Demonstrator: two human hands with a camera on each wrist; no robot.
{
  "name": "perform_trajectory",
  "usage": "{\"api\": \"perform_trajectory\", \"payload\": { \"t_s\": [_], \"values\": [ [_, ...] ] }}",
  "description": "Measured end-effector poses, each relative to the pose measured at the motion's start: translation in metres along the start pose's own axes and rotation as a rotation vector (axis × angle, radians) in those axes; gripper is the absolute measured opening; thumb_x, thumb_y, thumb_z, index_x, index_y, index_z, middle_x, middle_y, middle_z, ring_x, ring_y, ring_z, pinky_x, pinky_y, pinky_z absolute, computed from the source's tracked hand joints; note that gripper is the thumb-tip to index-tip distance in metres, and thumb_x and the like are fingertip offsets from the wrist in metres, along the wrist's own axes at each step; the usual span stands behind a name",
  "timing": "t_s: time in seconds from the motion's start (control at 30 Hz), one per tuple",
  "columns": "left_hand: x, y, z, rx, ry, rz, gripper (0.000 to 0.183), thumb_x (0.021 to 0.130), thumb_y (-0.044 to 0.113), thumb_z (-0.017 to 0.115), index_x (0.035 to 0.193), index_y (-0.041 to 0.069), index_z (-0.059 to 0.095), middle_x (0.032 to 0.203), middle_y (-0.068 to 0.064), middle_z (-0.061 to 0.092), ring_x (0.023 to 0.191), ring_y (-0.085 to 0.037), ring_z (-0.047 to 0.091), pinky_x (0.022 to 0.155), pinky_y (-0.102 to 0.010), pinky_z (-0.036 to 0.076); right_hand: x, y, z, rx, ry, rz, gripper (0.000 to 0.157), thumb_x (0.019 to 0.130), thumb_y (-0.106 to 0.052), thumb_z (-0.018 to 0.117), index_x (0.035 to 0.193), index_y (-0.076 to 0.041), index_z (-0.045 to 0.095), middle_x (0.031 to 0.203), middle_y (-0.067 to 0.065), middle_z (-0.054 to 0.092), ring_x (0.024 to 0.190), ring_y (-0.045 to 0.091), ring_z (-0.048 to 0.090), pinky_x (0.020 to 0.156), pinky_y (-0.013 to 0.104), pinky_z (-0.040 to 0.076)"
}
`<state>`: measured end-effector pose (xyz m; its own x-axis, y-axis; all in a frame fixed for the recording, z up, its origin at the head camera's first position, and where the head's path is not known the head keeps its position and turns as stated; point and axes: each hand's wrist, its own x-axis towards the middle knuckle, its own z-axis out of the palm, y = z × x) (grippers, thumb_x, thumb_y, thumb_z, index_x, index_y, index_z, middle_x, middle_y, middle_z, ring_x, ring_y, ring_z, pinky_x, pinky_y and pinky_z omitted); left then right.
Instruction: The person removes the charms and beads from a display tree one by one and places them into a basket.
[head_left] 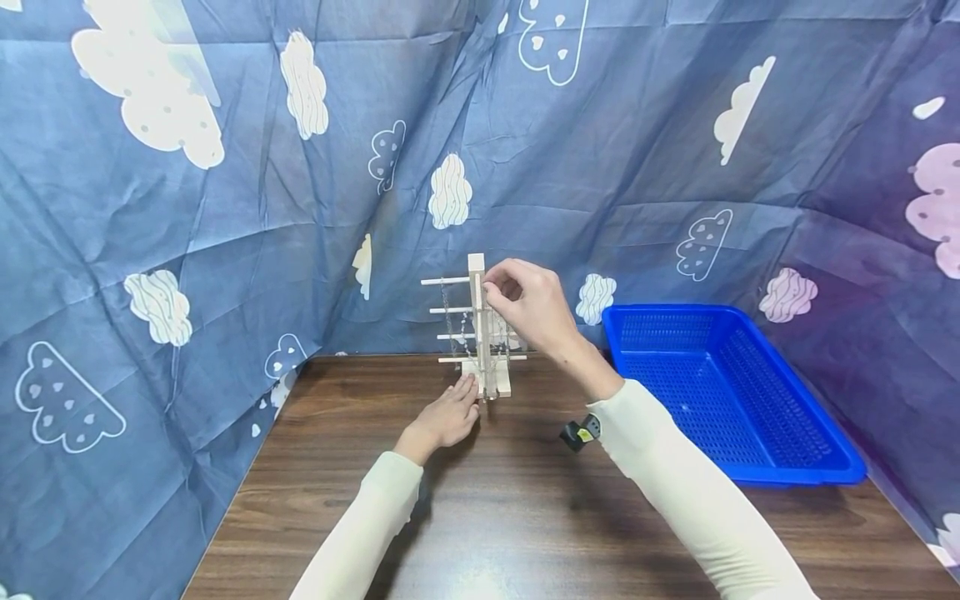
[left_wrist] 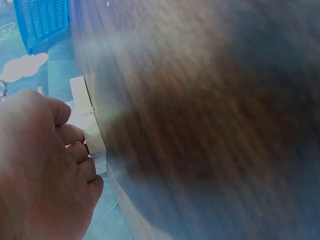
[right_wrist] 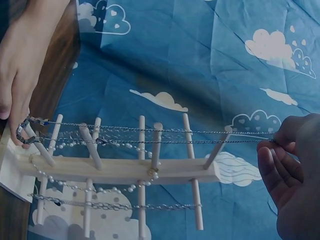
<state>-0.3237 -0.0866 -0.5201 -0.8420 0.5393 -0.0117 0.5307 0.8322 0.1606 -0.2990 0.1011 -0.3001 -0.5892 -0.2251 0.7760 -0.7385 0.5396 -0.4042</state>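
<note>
A pale wooden necklace stand (head_left: 476, 263) with rows of pegs stands upright at the table's back edge. Thumb and fingers of my right hand (head_left: 532, 304) pinch the top of a silver chain necklace (right_wrist: 240, 132), beside the top of the post. Its two strands run taut down past the near pegs to a darker linked part by the base. My left hand (head_left: 448, 412) lies low, extended fingers touching the stand's base (left_wrist: 92, 132). A pearl necklace (right_wrist: 131, 189) and another silver chain (right_wrist: 120, 205) hang on the pegs.
A blue plastic basket (head_left: 750, 477) stands on the table's right side. Behind the brown wood table (head_left: 315, 500) hangs a blue cloth (head_left: 510, 167) printed with clouds. A small black device (head_left: 576, 435) sits at my right wrist.
</note>
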Motion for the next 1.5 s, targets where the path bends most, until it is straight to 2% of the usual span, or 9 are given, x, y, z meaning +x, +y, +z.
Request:
{"api": "perform_trajectory", "payload": {
  "t_s": [0.5,0.73,1.0,1.27,1.5],
  "values": [
    [0.001,0.000,-0.001,0.003,-0.005,-0.008,0.055,0.104,0.024,0.029,0.153,-0.003,0.027,0.163,-0.019,0.020,0.152,-0.033,0.019,0.124,-0.045,0.023,0.006,0.006,-0.027,-0.025,0.060,-0.029,0.006,0.088,-0.009,0.066,0.088,-0.011,0.072,0.078,-0.002,0.068,0.064,0.007,0.059,0.060,0.025,0.054],
    [0.000,0.001,0.000,0.010,-0.007,-0.010,0.056,0.106,0.026,0.026,0.154,-0.002,0.024,0.163,-0.018,0.017,0.153,-0.030,0.016,0.125,-0.043,0.021,0.007,0.012,-0.044,-0.072,0.084,-0.012,0.006,0.089,-0.013,0.065,0.089,-0.012,0.072,0.079,-0.002,0.069,0.065,0.006,0.059,0.060,0.020,0.051],
    [-0.001,0.000,-0.001,0.010,-0.010,-0.010,0.056,0.105,0.027,0.025,0.154,-0.002,0.024,0.164,-0.017,0.016,0.153,-0.030,0.015,0.125,-0.044,0.021,0.008,0.024,-0.068,-0.123,0.124,0.009,0.006,0.089,-0.015,0.067,0.088,-0.012,0.072,0.080,-0.002,0.069,0.064,0.006,0.058,0.060,0.020,0.049],
    [-0.001,0.000,0.000,0.010,-0.006,-0.004,0.056,0.105,0.026,0.026,0.154,-0.002,0.024,0.163,-0.017,0.017,0.153,-0.030,0.016,0.125,-0.044,0.022,0.010,0.036,-0.091,-0.170,0.173,0.038,0.007,0.089,-0.012,0.066,0.087,-0.011,0.073,0.076,0.001,0.068,0.063,0.006,0.055,0.060,0.010,0.043],
    [-0.001,0.000,0.000,0.016,-0.015,-0.005,0.056,0.106,0.027,0.025,0.154,-0.001,0.023,0.164,-0.017,0.016,0.153,-0.030,0.016,0.125,-0.044,0.022,0.013,0.044,-0.107,-0.210,0.195,0.054,0.009,0.089,-0.015,0.066,0.087,-0.009,0.073,0.074,0.002,0.066,0.063,0.004,0.053,0.059,0.010,0.043]
  ]
}}
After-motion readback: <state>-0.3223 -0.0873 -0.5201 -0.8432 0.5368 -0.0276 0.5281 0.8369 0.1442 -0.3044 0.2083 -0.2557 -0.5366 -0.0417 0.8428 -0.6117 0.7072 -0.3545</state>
